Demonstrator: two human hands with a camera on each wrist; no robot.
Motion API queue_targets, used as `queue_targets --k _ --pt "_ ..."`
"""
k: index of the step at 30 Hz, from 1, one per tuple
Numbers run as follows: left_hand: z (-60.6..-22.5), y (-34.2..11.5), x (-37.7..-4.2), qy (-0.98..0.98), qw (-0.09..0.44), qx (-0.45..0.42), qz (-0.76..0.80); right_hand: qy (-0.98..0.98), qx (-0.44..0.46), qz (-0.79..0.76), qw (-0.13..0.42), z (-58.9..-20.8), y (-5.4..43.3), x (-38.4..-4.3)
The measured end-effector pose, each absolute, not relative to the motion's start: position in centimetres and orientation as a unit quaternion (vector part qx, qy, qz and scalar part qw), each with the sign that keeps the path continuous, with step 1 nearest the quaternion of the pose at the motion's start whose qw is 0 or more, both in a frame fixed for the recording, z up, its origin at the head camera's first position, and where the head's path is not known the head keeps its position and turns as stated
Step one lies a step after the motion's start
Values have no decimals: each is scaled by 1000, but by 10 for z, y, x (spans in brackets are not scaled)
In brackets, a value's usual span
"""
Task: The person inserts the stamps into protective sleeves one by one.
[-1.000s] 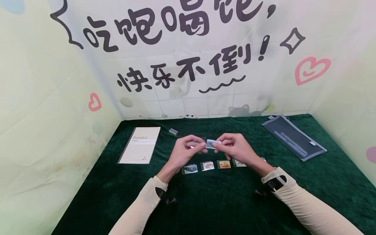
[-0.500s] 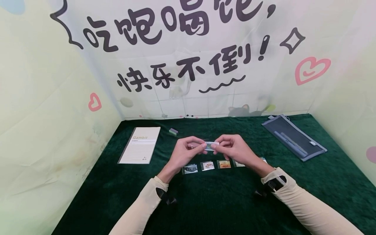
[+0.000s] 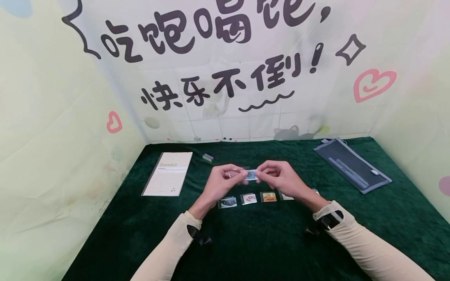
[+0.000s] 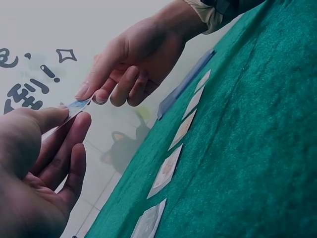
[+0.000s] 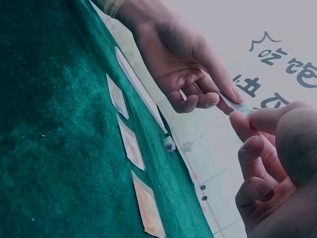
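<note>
Both hands meet in the air over the cloth, holding a small blue-pictured stamp (image 3: 251, 175) between them. My left hand (image 3: 222, 181) pinches the left end between thumb and fingers, along with a clear plastic sleeve (image 3: 234, 170) whose film glints by its fingers. My right hand (image 3: 283, 178) pinches the stamp's right edge with thumb and forefinger, other fingers curled beneath. How far the stamp lies inside the sleeve, I cannot tell. Below lies a row of small picture stamps in clear sleeves, among them a grey-blue one (image 3: 227, 202), a pale one (image 3: 249, 198) and an orange one (image 3: 268, 197).
A white notebook (image 3: 168, 174) lies at the left of the dark green cloth (image 3: 246, 249). Behind the hands is a small purple-and-green eraser-like block (image 3: 208, 157). A blue mesh zip pouch (image 3: 351, 164) with pens inside lies at the right. A printed backdrop (image 3: 218, 128) closes the far side.
The stamp has tilted flatter and then turned up again between the hands. The right fingers have shifted from over its face to its right edge. The row on the cloth has not moved.
</note>
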State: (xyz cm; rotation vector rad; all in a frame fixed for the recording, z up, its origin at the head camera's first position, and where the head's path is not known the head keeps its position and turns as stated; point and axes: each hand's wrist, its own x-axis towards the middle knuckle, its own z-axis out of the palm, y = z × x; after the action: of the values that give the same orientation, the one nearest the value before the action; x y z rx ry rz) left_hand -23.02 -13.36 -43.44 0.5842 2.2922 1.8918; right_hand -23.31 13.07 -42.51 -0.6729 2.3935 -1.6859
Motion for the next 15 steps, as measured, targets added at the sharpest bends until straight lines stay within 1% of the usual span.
queue_targets --k 7,15 --pt "-434 -133 -229 753 51 190 628 794 -218 -563 75 -426 130 -233" --pt "-435 -132 -230 750 63 202 627 794 -236 -555 76 -426 130 -232"
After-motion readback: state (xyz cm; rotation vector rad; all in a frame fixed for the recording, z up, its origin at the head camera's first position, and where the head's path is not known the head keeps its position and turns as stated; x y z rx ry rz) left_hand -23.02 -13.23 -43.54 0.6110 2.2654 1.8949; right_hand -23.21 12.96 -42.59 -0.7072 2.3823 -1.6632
